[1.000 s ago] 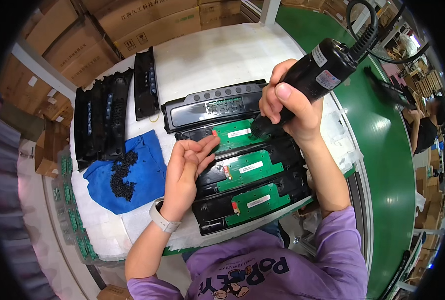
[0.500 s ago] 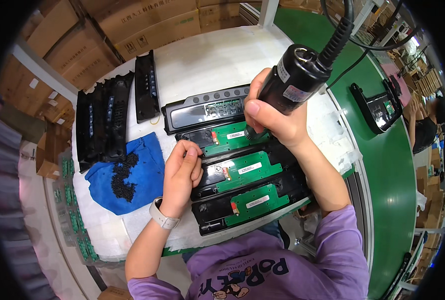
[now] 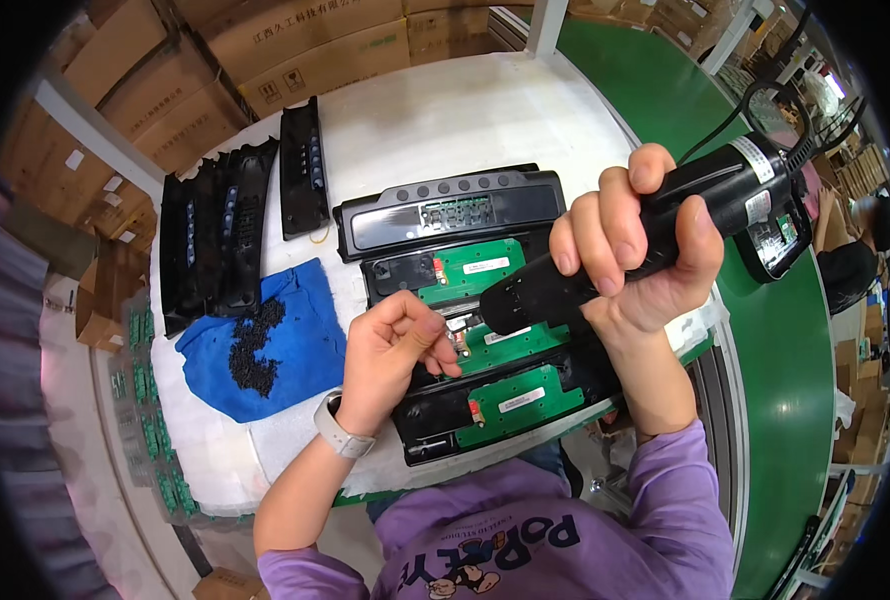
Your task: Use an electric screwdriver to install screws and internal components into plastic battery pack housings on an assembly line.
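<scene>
My right hand (image 3: 630, 240) grips a black electric screwdriver (image 3: 735, 190), tilted so that its nose points down and left. Its tip meets the fingers of my left hand (image 3: 395, 345), which are pinched together; whatever they hold is too small to make out. Below lie black plastic housings with green circuit boards, one (image 3: 500, 262) farther away, one (image 3: 530, 346) partly hidden under the tool and my left fingers, and one (image 3: 540, 400) nearest me. Behind them rests a black panel (image 3: 385, 232) with a row of round buttons. Small black screws (image 3: 252, 372) lie piled on a blue cloth (image 3: 310, 345) left of my left hand.
More black housings (image 3: 205, 240) stand at the table's left, with a single one (image 3: 303, 175) beside them. Cardboard boxes (image 3: 315, 70) are stacked behind the white tabletop (image 3: 415, 115). On the right, a green surface (image 3: 785, 400) carries another black unit (image 3: 770, 245); a person (image 3: 850, 260) sits beyond it.
The screwdriver has swung from upright over the farthest board to a slant, its tip now at my left fingers. My left hand has shifted right and nearer, over the middle board.
</scene>
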`<state>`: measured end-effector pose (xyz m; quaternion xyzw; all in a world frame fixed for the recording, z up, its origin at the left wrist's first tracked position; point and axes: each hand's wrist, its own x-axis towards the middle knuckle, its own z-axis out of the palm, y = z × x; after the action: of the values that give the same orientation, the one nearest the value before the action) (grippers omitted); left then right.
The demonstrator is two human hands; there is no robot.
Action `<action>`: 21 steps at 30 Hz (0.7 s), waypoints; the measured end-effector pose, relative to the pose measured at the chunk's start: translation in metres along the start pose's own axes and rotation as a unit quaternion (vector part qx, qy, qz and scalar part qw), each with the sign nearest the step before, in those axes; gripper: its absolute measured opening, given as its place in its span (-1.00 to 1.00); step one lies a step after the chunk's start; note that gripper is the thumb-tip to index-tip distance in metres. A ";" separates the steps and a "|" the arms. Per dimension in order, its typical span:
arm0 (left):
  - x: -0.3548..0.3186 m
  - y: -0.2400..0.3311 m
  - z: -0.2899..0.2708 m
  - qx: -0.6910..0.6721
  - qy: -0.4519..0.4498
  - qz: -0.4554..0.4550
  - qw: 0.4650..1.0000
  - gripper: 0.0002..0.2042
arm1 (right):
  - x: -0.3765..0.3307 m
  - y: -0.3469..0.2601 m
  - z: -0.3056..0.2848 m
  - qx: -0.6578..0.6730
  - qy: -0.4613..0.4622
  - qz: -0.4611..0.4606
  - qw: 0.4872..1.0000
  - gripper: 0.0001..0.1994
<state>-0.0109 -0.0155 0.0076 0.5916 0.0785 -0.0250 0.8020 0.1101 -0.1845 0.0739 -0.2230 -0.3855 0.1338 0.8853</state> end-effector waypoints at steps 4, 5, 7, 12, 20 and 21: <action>-0.001 -0.002 0.001 0.038 0.008 0.038 0.999 -0.88 | -0.004 0.004 0.001 0.001 0.016 -0.012 1.000 -0.71; -0.001 -0.002 0.002 0.044 0.016 0.043 0.998 -0.90 | -0.005 0.004 0.001 0.001 0.017 -0.011 1.000 -0.71; -0.001 -0.002 0.001 0.036 0.017 0.039 0.998 -0.91 | -0.006 0.005 0.001 0.001 0.019 -0.009 1.000 -0.71; -0.001 -0.002 0.000 0.013 0.015 0.024 1.000 -0.93 | -0.007 0.004 -0.002 -0.002 0.021 -0.020 1.000 -0.72; 0.000 -0.002 0.005 0.002 -0.002 0.013 1.000 -0.92 | -0.009 0.005 0.000 -0.010 0.020 -0.020 1.000 -0.73; 0.000 -0.004 0.005 0.002 -0.003 0.013 1.000 -0.92 | -0.010 0.005 0.000 -0.014 0.019 -0.023 0.999 -0.74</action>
<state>-0.0110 -0.0215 0.0058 0.5941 0.0688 -0.0165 0.8013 0.1032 -0.1840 0.0649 -0.2286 -0.3752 0.1035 0.8923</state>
